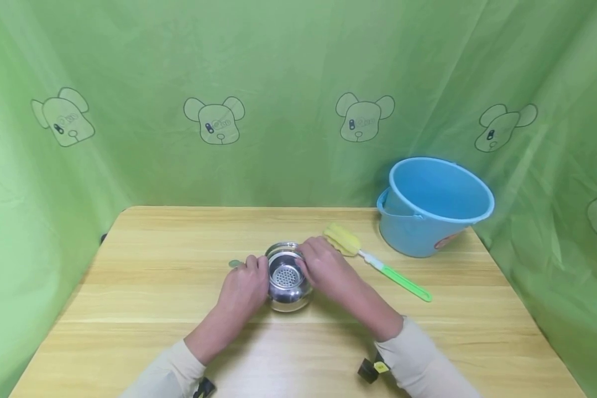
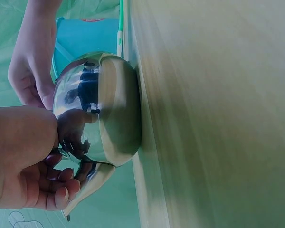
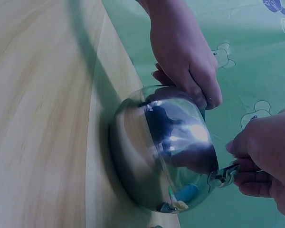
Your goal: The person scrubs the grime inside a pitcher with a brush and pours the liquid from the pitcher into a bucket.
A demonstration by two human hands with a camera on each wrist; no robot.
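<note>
A shiny metal teapot stands on the table, its mouth facing up with a perforated strainer inside. Its spout points to the left, behind the left hand. My left hand grips the pot's upper edge on the spout side, fingers curled. On the opposite side my right hand pinches the pot near its rim. In the right wrist view, the right fingers are at a small metal bracket on the pot. Part of the rim is hidden behind both hands.
A yellow sponge brush with a green handle lies right of the pot. Behind it, at the table's back right corner, stands a blue bucket. A green curtain hangs around the wooden table.
</note>
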